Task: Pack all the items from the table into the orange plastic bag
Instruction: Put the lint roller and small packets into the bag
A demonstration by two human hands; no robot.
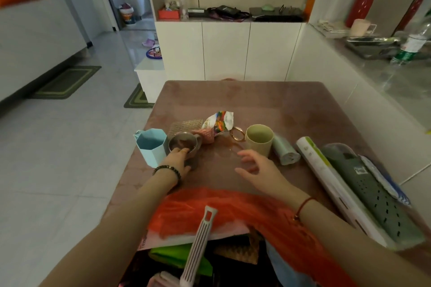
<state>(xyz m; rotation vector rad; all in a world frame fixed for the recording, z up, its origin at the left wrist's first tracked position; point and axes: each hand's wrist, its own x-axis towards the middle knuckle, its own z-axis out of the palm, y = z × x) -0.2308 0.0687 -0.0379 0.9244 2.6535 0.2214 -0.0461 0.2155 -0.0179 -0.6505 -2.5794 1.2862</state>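
Observation:
The orange plastic bag (233, 207) lies open at the table's near edge, with a white slotted handle (200, 240) and several items showing in its mouth. My left hand (178, 158) grips the rim of a small steel bowl (184, 143) beside a light blue octagonal cup (151, 147). My right hand (258, 166) hovers empty with fingers spread, just in front of a pale green cup (260, 138). Behind them lie a woven pad (184, 126), a pink knitted piece (206, 136), a colourful snack packet (220, 122) and a metal ring (237, 134).
To the right lie a pale blue roll (285, 151), a long white box (335, 184), a grey perforated slipper (373, 196) and a blue-white packet (384, 182). The brown table (268, 100) stands against white cabinets. A liquid smear (229, 144) marks the tabletop.

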